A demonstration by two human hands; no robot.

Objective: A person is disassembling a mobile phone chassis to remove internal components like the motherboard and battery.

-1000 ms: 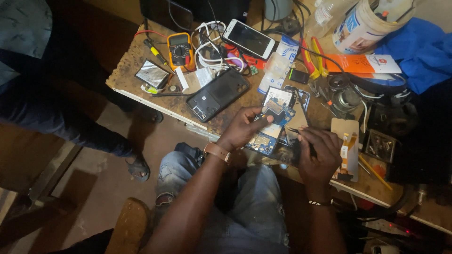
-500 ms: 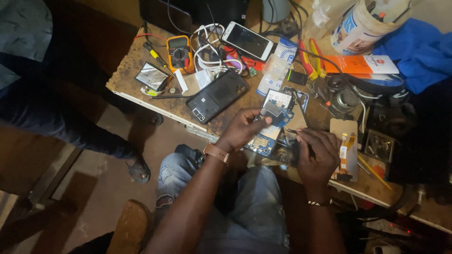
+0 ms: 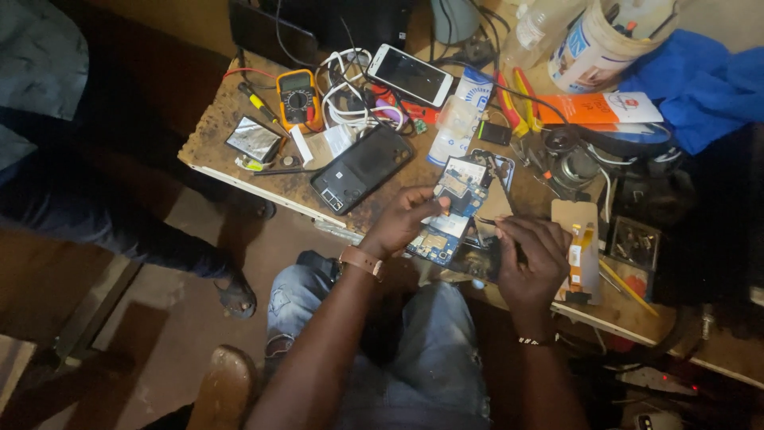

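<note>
An opened phone [image 3: 455, 209] with its blue circuit board showing lies at the near edge of the table [image 3: 239, 171], its long axis running from the person's lap up and a little to the right. The left hand [image 3: 406, 219] is curled over its lower left side, fingers bent and pressing on it. The right hand [image 3: 532, 259] is half closed beside the phone's lower right, pinching a thin dark tool [image 3: 487, 222] whose tip reaches toward the board; the tool is too small to name.

Just left of it lies a black phone back [image 3: 362, 169], slanted, and beyond that a yellow meter [image 3: 297, 97] among white cables [image 3: 344, 87]. A white phone [image 3: 410, 75] lies face up farther back. To the right sit a tan part with an orange ribbon [image 3: 579, 243], a small tray of bits [image 3: 633, 242], an orange box [image 3: 601, 108] and a blue cloth [image 3: 700, 84].

The bench is crowded on every side except the near edge, where only the person's knees in jeans [image 3: 430, 350] are below. Another person's leg [image 3: 119, 231] stands at the left, well apart.
</note>
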